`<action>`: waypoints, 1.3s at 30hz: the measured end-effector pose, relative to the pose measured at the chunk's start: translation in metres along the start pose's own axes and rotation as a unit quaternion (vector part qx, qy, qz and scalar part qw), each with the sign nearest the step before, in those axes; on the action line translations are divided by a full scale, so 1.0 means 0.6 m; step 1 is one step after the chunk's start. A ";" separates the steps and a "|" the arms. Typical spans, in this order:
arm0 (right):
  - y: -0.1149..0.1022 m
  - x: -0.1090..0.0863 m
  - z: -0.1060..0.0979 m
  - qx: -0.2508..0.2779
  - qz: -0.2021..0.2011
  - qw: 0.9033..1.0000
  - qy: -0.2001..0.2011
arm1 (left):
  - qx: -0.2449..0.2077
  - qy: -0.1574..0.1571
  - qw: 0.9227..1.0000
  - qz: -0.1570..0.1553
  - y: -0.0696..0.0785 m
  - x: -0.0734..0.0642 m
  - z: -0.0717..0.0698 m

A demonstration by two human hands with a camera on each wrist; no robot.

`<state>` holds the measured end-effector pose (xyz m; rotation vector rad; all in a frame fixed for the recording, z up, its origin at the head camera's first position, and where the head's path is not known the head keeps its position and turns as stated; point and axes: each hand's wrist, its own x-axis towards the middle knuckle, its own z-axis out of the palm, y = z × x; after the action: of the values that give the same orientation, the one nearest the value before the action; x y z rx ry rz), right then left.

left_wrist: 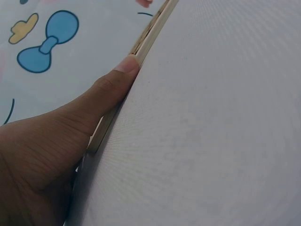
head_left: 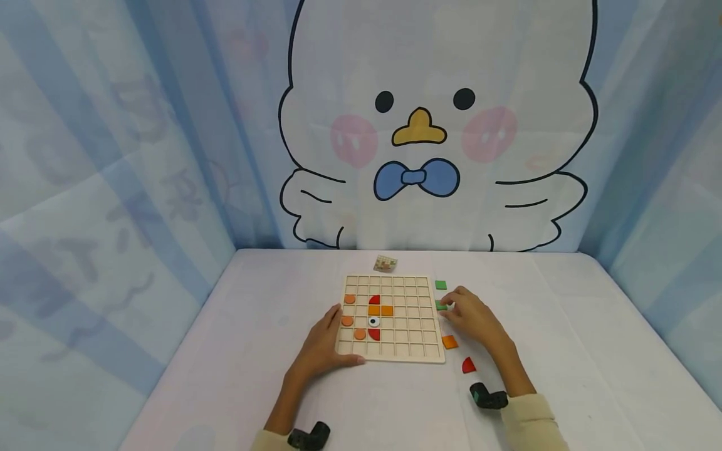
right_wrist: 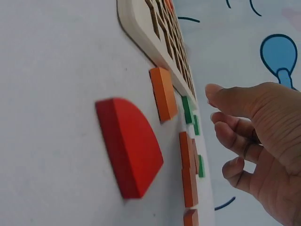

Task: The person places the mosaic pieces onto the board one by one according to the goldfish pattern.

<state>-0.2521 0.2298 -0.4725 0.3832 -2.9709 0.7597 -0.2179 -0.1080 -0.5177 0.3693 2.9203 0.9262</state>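
Note:
A square wooden grid board (head_left: pixel 408 349) lies on the table with orange round pieces, red quarter-circles (head_left: pixel 375 335), orange squares (head_left: pixel 387 311) and a round eye piece (head_left: pixel 374 321) in its cells. My left hand (head_left: pixel 323 343) holds the board's near left corner, thumb along the front edge and fingers along the left side; the left wrist view shows the thumb (left_wrist: pixel 110 89) against the rim. Beyond the board's right edge, my right hand (head_left: pixel 470 315) is over a green tile (head_left: pixel 440 305). In the right wrist view its fingers (right_wrist: pixel 237 134) are loosely bent, with nothing visible between them.
Another green tile (head_left: pixel 441 285), an orange tile (head_left: pixel 449 342) and a red quarter-circle (head_left: pixel 469 365) lie right of the board. Several orange-brown pieces (right_wrist: pixel 189 188) show in the right wrist view. A small patterned card (head_left: pixel 386 264) lies behind the board, before a printed curtain (head_left: pixel 429 219).

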 end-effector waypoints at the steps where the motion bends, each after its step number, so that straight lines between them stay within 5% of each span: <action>1: 0.005 -0.002 -0.001 0.003 0.007 1.000 -0.002 | 0.001 0.000 1.000 0.000 0.000 0.000 0.001; 11: 0.034 -0.020 -0.005 -0.007 0.047 0.999 -0.017 | -0.002 0.003 1.000 0.003 0.002 -0.001 -0.002; 30: 0.037 -0.028 -0.003 0.010 0.020 0.999 -0.029 | -0.007 0.007 1.000 0.012 0.000 -0.006 -0.002; 39: 0.043 -0.036 -0.004 -0.004 0.038 0.999 -0.023 | -0.009 0.005 1.000 0.008 0.001 -0.004 -0.002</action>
<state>-0.2376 0.2579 -0.4847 0.2939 -3.0454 0.7559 -0.2155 -0.1084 -0.5164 0.3892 2.9206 0.9575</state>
